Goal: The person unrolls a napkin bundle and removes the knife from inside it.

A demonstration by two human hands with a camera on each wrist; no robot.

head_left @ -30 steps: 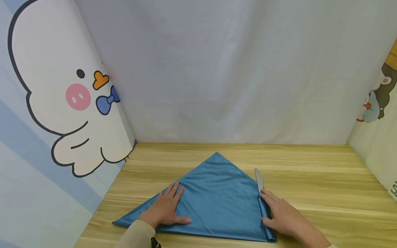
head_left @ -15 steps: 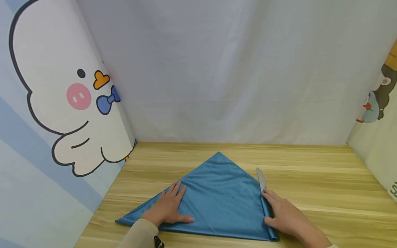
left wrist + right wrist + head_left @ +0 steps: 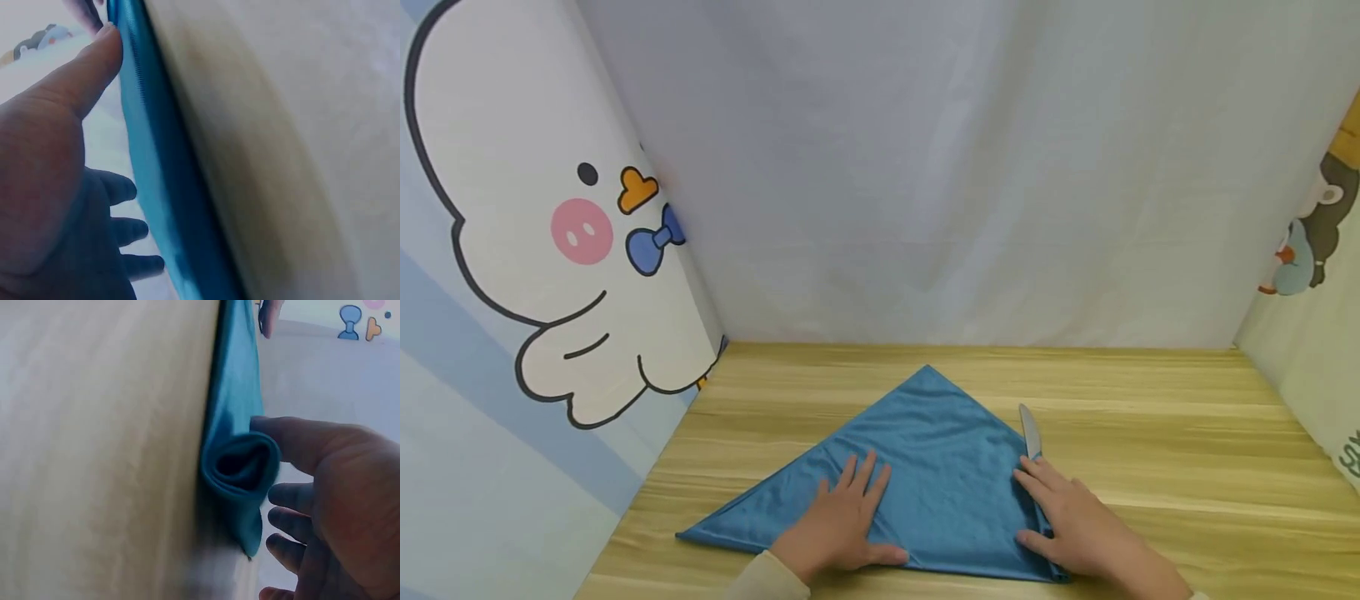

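Observation:
A blue satiny cloth (image 3: 940, 475), folded to a rough triangle, lies with its point toward the back. Its right edge is a narrow roll (image 3: 240, 465), whose open end shows in the right wrist view. From the far end of that roll sticks the blade of a table knife (image 3: 1030, 429); its handle is hidden. My left hand (image 3: 842, 521) rests spread on the cloth's front part, thumb near the front edge. My right hand (image 3: 1075, 521) lies over the roll, fingertips and thumb reaching onto the cloth left of it.
The wood-grain table (image 3: 1172, 433) extends to the right and behind the cloth. A pale grey curtain (image 3: 970, 183) hangs along the back. Printed cartoon panels stand at both sides, with a large white bird (image 3: 512, 233) on the left one.
My left hand has shifted right across the cloth. My right hand has moved slightly left, so its fingers and thumb now reach past the roll. The knife blade stays at the roll's end.

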